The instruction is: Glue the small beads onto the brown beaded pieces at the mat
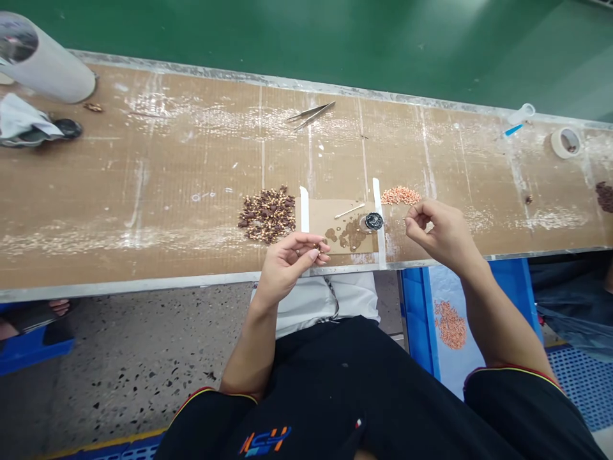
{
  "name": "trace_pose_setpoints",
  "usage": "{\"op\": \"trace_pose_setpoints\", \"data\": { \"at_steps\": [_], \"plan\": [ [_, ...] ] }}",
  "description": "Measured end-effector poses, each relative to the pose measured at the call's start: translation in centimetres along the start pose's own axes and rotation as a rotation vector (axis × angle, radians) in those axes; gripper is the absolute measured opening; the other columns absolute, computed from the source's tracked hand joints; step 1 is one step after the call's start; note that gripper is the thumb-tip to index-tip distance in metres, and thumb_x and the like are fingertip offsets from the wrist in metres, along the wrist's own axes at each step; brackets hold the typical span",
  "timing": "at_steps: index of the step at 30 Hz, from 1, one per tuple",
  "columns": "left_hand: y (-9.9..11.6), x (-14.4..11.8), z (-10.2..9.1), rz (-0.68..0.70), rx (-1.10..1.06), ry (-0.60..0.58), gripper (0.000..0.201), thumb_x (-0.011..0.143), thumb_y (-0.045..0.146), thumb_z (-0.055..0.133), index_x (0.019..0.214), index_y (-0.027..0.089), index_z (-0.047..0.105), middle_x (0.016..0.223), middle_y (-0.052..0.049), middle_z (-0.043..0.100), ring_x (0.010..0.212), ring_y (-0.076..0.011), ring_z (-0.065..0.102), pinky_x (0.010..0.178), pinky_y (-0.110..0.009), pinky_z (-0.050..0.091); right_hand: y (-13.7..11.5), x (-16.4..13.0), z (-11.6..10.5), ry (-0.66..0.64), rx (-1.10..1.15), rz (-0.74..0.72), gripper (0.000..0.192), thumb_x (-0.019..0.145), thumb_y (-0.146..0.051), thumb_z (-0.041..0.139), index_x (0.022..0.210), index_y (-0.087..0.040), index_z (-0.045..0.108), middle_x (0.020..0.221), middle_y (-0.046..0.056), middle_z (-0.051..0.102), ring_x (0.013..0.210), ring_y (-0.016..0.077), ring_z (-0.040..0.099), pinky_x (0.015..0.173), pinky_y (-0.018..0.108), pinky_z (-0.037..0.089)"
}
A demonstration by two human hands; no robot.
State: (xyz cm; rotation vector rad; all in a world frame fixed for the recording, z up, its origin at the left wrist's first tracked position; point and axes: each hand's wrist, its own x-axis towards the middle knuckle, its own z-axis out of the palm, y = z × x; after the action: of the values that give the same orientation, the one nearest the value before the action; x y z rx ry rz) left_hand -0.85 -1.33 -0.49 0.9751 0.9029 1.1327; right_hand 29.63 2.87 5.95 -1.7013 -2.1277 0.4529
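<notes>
Worn brown workbench point(143, 191) before a green wall point(335, 38); speckled floor below. Left hand point(292, 262) pinches a small brown-and-gold part point(317, 246) at the bench edge, just below the heap of like parts point(267, 214). Right hand point(438, 233), fingertips pinched, contents indiscernible, lies beside the pink pile point(401, 195)

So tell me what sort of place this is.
Probably a small-parts assembly line in a workshop: a long worn bench holds a pile of brown parts, a heap of pink parts and tweezers, with a blue bin below.
</notes>
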Motion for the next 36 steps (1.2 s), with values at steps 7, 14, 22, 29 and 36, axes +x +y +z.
{"op": "trace_pose_setpoints", "data": {
  "at_steps": [7,14,22,29,36],
  "plan": [
    [1.8,-0.6,0.0,0.274,0.54,0.01,0.027,0.099,0.017,0.062,0.11,0.025,0.084,0.095,-0.006,0.072,0.084,-0.0157,0.069,0.069,-0.027,0.058,0.1,-0.4,0.0,-0.016,-0.002,-0.004,0.014,0.082,-0.022,0.06,0.074,-0.027,0.05,0.067,0.0,0.058,0.061,0.0177,0.054,0.061,0.032,0.045],
    [3.3,-2.9,-1.5,0.302,1.199,0.051,0.024,0.103,0.018,0.054,0.114,0.022,0.076,0.098,-0.006,0.074,0.087,-0.0211,0.069,0.077,-0.032,0.055,1.3,-1.1,0.2,-0.008,0.04,0.013,0.01,0.083,-0.025,0.06,0.075,-0.027,0.053,0.067,0.0,0.059,0.06,0.0179,0.054,0.059,0.032,0.043],
    [0.8,-2.3,-1.1,0.435,1.422,0.14,0.032,0.105,0.014,0.048,0.094,0.02,0.078,0.084,-0.007,0.069,0.076,-0.0211,0.064,0.071,-0.031,0.049,2.3,-1.5,0.6,-0.009,0.082,0.042,0.011,0.081,-0.024,0.061,0.074,-0.027,0.054,0.066,0.001,0.06,0.059,0.0182,0.054,0.057,0.031,0.042],
    [0.2,-2.0,-0.8,0.492,1.084,0.297,0.022,0.104,0.024,0.06,0.107,0.02,0.081,0.093,-0.008,0.075,0.086,-0.0187,0.071,0.079,-0.03,0.058,2.6,-1.7,0.4,-0.001,0.081,0.056,0.01,0.083,-0.024,0.062,0.075,-0.026,0.055,0.067,0.0,0.059,0.059,0.0178,0.054,0.058,0.031,0.042],
    [-0.2,-1.1,0.9,0.42,0.552,0.07,0.018,0.1,0.023,0.069,0.11,0.022,0.084,0.094,-0.005,0.082,0.074,-0.0126,0.074,0.068,-0.024,0.061,0.7,-1.1,0.2,0.008,0.143,0.022,0.01,0.084,-0.024,0.061,0.075,-0.025,0.056,0.067,0.0,0.059,0.061,0.0165,0.054,0.059,0.03,0.043]
  ]
}}
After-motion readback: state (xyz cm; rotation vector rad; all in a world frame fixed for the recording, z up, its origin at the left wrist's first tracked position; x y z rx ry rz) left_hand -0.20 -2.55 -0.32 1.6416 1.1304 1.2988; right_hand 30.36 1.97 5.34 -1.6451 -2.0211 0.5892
